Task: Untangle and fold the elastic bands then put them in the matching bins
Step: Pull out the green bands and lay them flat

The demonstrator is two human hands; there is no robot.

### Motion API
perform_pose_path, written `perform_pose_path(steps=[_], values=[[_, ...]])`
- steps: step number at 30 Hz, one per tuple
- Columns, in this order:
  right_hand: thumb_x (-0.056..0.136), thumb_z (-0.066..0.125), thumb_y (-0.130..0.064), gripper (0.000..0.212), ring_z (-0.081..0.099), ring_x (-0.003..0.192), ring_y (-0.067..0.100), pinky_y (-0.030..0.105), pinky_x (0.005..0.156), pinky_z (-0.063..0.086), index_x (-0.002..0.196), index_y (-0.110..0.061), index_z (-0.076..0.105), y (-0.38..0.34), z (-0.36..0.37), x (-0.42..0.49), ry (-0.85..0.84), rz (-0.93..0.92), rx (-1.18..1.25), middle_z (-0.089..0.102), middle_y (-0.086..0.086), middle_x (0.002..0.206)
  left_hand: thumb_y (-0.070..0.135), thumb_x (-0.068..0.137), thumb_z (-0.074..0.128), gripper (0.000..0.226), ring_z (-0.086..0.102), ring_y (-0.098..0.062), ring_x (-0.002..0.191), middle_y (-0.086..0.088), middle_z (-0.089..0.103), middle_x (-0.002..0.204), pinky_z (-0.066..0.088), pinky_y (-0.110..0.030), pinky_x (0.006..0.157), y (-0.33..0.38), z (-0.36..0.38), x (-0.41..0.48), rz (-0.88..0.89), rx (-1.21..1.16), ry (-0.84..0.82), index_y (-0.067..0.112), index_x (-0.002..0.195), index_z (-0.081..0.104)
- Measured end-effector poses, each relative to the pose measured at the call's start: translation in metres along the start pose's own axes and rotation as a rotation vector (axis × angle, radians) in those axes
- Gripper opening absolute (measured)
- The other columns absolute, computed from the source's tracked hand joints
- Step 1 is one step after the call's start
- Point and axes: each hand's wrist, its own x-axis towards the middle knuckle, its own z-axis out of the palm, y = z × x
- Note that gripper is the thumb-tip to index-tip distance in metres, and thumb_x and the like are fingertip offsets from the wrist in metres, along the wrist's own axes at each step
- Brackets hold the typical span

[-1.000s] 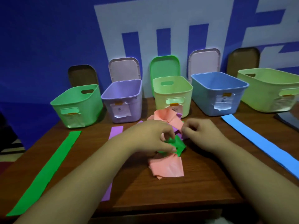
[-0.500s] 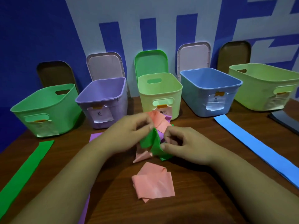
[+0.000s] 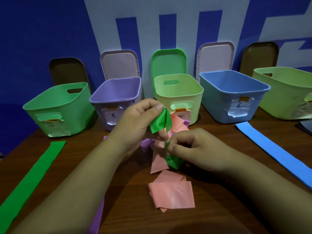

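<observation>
i'm at the untangling step. the green band (image 3: 159, 123) hangs between my hands over the snarl of pink band (image 3: 158, 159) and purple band (image 3: 146, 146) mid-surface (image 3: 128, 208). my left hand (image 3: 138, 122) pinches its upper end, fingers curled; my right hand (image 3: 195, 149) pinches its lower loop just above the wood. next, i judge: draw it free, fold it, carry it to the green bin (image 3: 57, 107).

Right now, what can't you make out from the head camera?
Head view:
- How the tangled green band loops through the pink band and purple band: left hand and right hand cover the knot.
- Purple bin label: partly behind the left hand.
- Far-right pale green bin and dark strip: cut off by the right edge.
</observation>
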Motion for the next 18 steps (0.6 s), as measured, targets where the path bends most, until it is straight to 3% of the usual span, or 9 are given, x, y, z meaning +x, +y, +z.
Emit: perform_pose_path(steps=[3, 6, 9, 11, 13, 16, 18], values=[[0.104, 0.064, -0.011, 0.02, 0.065, 0.074, 0.006, 0.024, 0.069, 0.052, 0.086, -0.015, 0.074, -0.01, -0.005, 0.008, 0.06, -0.053, 0.016, 0.072, -0.007, 0.08, 0.018, 0.108, 0.053, 0.018, 0.066, -0.026, 0.059, -0.019, 0.07, 0.087, 0.061, -0.035, 0.057, 0.013, -0.003, 0.0, 0.041, -0.053, 0.013, 0.005, 0.113, 0.064], [0.103, 0.056, 0.005, 0.021, 0.064, 0.071, 0.016, 0.026, 0.068, 0.054, 0.087, 0.005, 0.07, -0.028, -0.012, 0.02, 0.152, -0.107, 0.254, 0.074, -0.003, 0.079, 0.019, 0.105, 0.055, 0.019, 0.067, -0.023, 0.064, -0.019, 0.07, 0.091, 0.063, -0.036, 0.063, 0.031, -0.009, 0.003, 0.089, -0.176, 0.027, 0.007, 0.115, 0.066], [0.102, 0.052, 0.006, 0.027, 0.066, 0.066, 0.017, 0.032, 0.067, 0.055, 0.08, 0.001, 0.065, -0.049, -0.016, 0.03, 0.233, -0.072, 0.419, 0.071, 0.004, 0.07, 0.013, 0.104, 0.056, 0.015, 0.067, -0.018, 0.063, -0.012, 0.069, 0.084, 0.064, -0.034, 0.064, 0.053, -0.013, 0.004, 0.145, -0.185, 0.038, 0.006, 0.113, 0.065], [0.104, 0.059, -0.002, 0.026, 0.064, 0.055, 0.005, 0.025, 0.058, 0.049, 0.078, 0.001, 0.057, -0.06, -0.016, 0.032, 0.289, -0.069, 0.312, 0.061, -0.002, 0.058, 0.006, 0.107, 0.052, 0.013, 0.064, -0.015, 0.06, -0.009, 0.067, 0.081, 0.064, -0.031, 0.064, 0.069, -0.015, 0.003, 0.188, -0.155, 0.033, 0.007, 0.106, 0.065], [0.101, 0.07, -0.016, 0.039, 0.059, 0.048, -0.003, 0.024, 0.051, 0.042, 0.077, 0.003, 0.047, -0.064, -0.015, 0.034, 0.352, -0.075, 0.104, 0.049, -0.003, 0.056, 0.006, 0.107, 0.053, 0.013, 0.06, -0.013, 0.057, -0.007, 0.065, 0.079, 0.062, -0.028, 0.062, 0.084, -0.015, 0.001, 0.218, -0.127, 0.015, 0.009, 0.102, 0.065], [0.095, 0.075, -0.044, 0.055, 0.046, 0.048, 0.007, 0.033, 0.053, 0.04, 0.071, -0.008, 0.04, -0.067, -0.016, 0.041, 0.475, -0.045, -0.135, 0.042, -0.001, 0.055, 0.006, 0.107, 0.053, 0.013, 0.055, -0.012, 0.055, -0.006, 0.063, 0.079, 0.058, -0.029, 0.061, 0.103, -0.014, -0.001, 0.258, -0.14, -0.001, 0.01, 0.103, 0.065], [0.091, 0.072, -0.054, 0.058, 0.041, 0.052, 0.011, 0.029, 0.053, 0.035, 0.068, -0.014, 0.037, -0.071, -0.019, 0.046, 0.53, -0.036, -0.191, 0.041, -0.002, 0.054, 0.006, 0.107, 0.053, 0.014, 0.053, -0.012, 0.055, -0.007, 0.063, 0.082, 0.056, -0.029, 0.061, 0.114, -0.012, 0.0, 0.288, -0.159, 0.005, 0.011, 0.103, 0.066]])
